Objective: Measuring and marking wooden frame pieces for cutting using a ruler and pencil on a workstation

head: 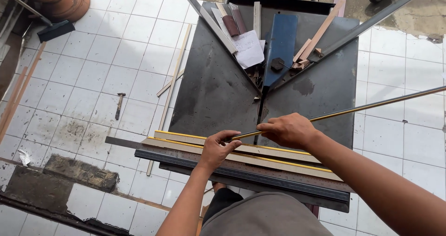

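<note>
A: What do the hands hold?
B: Left hand [217, 148] and right hand [289, 130] both grip a long thin gold strip [367, 107]. It pokes past the dark metal worktop's [213, 92] right edge, over white floor tiles [116, 45].

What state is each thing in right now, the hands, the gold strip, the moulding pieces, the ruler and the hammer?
Left hand: gripping the gold strip's near end.
Right hand: resting on the strip, pressing it down.
Gold strip: slanted across the metal table, far end past its edge.
Moulding pieces: lying flat, side by side.
Ruler: flat along the near edge.
Hammer: lying untouched on the tiles.
</note>
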